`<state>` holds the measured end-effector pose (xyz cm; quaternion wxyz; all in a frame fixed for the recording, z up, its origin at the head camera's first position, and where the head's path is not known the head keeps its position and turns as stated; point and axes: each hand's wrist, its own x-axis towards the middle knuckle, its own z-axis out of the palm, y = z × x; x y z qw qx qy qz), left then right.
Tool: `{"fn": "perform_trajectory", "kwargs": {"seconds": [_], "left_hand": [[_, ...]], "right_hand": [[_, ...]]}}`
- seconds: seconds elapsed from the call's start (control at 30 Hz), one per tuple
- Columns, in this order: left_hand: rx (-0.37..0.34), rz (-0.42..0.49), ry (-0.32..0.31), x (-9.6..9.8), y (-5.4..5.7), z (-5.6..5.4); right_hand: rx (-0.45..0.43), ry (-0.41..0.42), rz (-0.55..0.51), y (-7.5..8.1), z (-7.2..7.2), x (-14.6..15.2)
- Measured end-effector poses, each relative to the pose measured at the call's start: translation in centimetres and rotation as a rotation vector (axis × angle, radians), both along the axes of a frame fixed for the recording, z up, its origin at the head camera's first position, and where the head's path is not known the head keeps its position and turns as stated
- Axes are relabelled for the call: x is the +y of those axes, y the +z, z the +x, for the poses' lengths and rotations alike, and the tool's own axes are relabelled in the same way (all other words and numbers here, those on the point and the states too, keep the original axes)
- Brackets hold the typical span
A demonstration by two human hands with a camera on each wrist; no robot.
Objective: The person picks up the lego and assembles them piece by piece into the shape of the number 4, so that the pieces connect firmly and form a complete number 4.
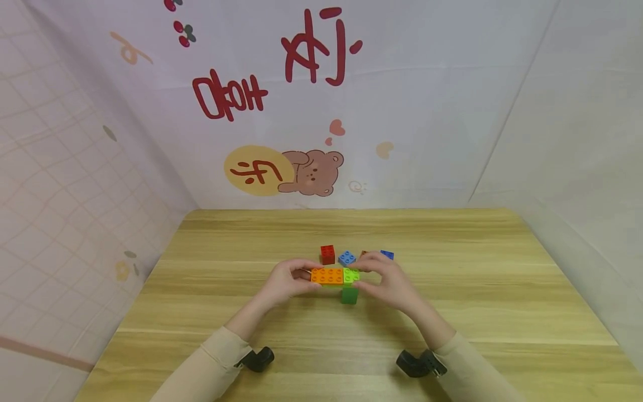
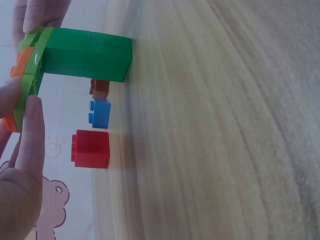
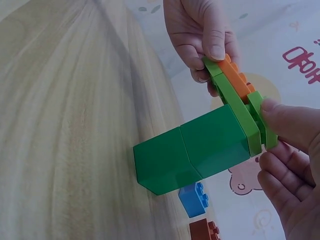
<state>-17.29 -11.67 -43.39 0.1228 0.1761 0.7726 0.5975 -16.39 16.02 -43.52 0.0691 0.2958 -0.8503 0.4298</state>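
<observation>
A column of two dark green bricks (image 3: 192,152) stands on the table with a light green layer (image 3: 230,95) across its top, reaching out to the left. On that layer sits an orange brick (image 1: 327,276) with two rows of studs. My left hand (image 1: 287,283) pinches the far left end of the orange brick and the light green layer below. At the other end, my right hand (image 1: 385,280) holds a small light green brick (image 1: 351,274) between thumb and fingers. It sits over the column beside the orange brick, slightly tilted, a gap showing beneath it in the right wrist view.
Behind the build stand a red brick (image 1: 327,255), a light blue brick (image 1: 346,257), a brown brick (image 3: 202,230) and a darker blue brick (image 1: 387,254), the last two partly covered by my right hand in the head view. A printed cloth (image 1: 427,123) hangs behind the wooden table (image 1: 321,346).
</observation>
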Motion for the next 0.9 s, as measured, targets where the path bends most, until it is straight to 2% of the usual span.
{"fn": "perform_trajectory", "kwargs": {"seconds": [0.9], "left_hand": [[-0.004, 0.008, -0.001, 0.04, -0.1, -0.09]], "right_hand": [[-0.002, 0.001, 0.021, 0.42, -0.01, -0.13]]}}
